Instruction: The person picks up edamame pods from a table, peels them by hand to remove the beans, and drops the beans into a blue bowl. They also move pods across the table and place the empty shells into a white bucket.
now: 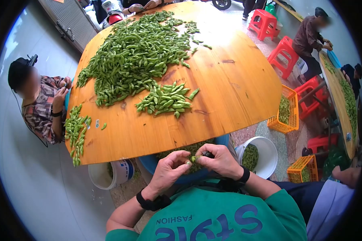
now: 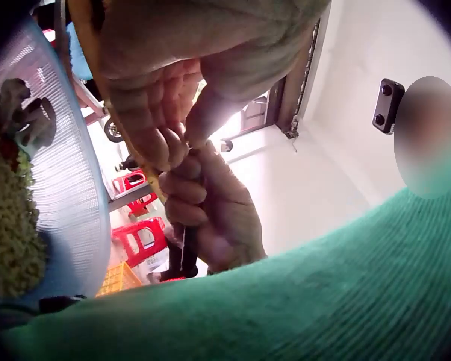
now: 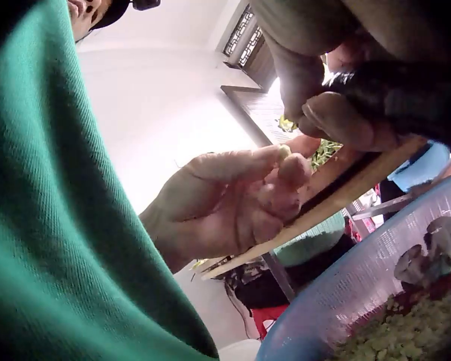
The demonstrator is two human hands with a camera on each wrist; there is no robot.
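Observation:
In the head view my left hand (image 1: 171, 168) and right hand (image 1: 223, 161) meet above a blue basin (image 1: 149, 162) at the table's near edge. A small green soybean pod (image 1: 194, 159) shows between their fingertips. My left thumb and forefinger pinch a pale green bit, seen in the right wrist view beside the left hand (image 3: 229, 203). Curled fingers of my right hand grip a dark, elongated tool (image 3: 406, 98); its kind cannot be told. Green pods (image 1: 167, 98) lie in a small pile ahead of my hands. Shelled beans (image 3: 406, 331) fill the basin's bottom.
A large heap of pods (image 1: 128, 56) covers the far left of the wooden table (image 1: 229, 92). White buckets (image 1: 269, 154) (image 1: 100, 176) stand either side of the basin. Orange crates (image 1: 295, 120) and red stools (image 1: 284, 56) are at right. Another person (image 1: 40, 100) sits at left.

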